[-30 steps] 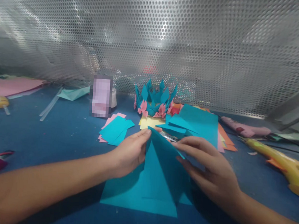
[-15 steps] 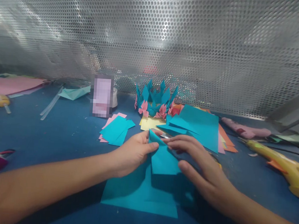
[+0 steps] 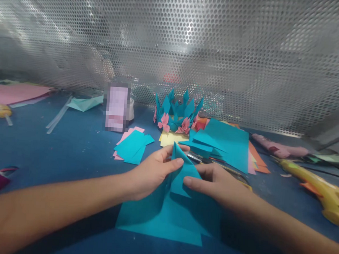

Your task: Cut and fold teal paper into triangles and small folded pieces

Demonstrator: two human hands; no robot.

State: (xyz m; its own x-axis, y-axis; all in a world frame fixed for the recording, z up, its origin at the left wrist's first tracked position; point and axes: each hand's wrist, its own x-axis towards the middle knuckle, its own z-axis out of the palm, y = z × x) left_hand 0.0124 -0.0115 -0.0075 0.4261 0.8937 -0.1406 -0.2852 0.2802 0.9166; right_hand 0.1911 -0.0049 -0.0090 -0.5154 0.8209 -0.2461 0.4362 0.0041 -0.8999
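Observation:
Between my hands is a folded teal sheet of paper point(image 3: 180, 183), its pointed corner tipped upward. My left hand point(image 3: 156, 172) pinches it near that point, thumb on the front face. My right hand point(image 3: 209, 181) grips the right edge, thumb in front and the other fingers behind. Below, flat on the blue tabletop, lies a larger teal sheet point(image 3: 152, 223), partly shaded by my hands. Scissors point(image 3: 195, 157) lie just behind the folded paper, partly hidden by it and my right hand.
A teal paper crown point(image 3: 174, 112) with pink flowers stands at the back. Small teal cut pieces point(image 3: 132, 146) lie left, stacked coloured sheets point(image 3: 228, 142) right. A yellow glue gun point(image 3: 317, 189) is far right. A perforated metal panel point(image 3: 174, 47) closes the back.
My right hand has closed from a loose, spread pose onto the right edge of the folded paper. My left hand keeps its pinch.

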